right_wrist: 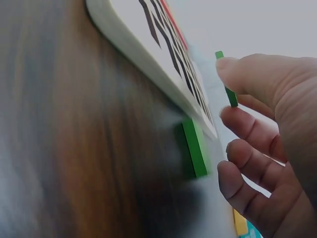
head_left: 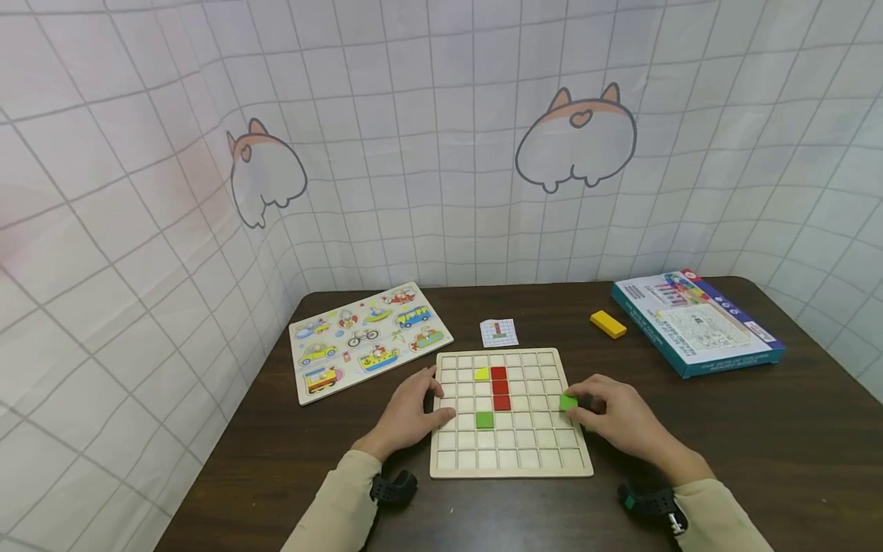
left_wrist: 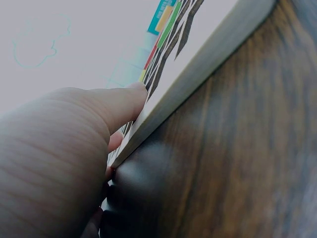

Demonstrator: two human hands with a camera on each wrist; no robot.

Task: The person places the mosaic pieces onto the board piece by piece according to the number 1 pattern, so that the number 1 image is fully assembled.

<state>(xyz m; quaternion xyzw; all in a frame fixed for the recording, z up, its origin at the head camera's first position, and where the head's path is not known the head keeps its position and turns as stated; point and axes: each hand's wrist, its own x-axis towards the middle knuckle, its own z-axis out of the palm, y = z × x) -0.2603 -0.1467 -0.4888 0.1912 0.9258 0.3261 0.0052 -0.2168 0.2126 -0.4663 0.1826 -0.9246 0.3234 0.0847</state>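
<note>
A light wooden grid board (head_left: pixel 448 460) lies on the dark table. Along its left edge rests my left hand (head_left: pixel 411 408), thumb (left_wrist: pixel 124 105) laid over the rim and fingers touching the edge farther along. Between thumb and index finger, my right hand (head_left: pixel 618 414) pinches a small green square tile (head_left: pixel 568 402) above the board's right edge; its other fingers are loosely bent. On the grid sit a column of red squares (head_left: pixel 500 387), a yellow piece with a slanted side (head_left: pixel 480 374) and a green square (head_left: pixel 485 420). Under the right hand, a green block (right_wrist: pixel 195 148) lies beside the board.
Behind the board lies a small printed card (head_left: pixel 499 333). A picture puzzle board (head_left: pixel 352 337) with vehicles is at back left. A yellow block (head_left: pixel 608 324) lies near a flat teal-sided box (head_left: pixel 697 322) at back right. A grid-patterned curtain (head_left: pixel 441 153) hangs behind the table.
</note>
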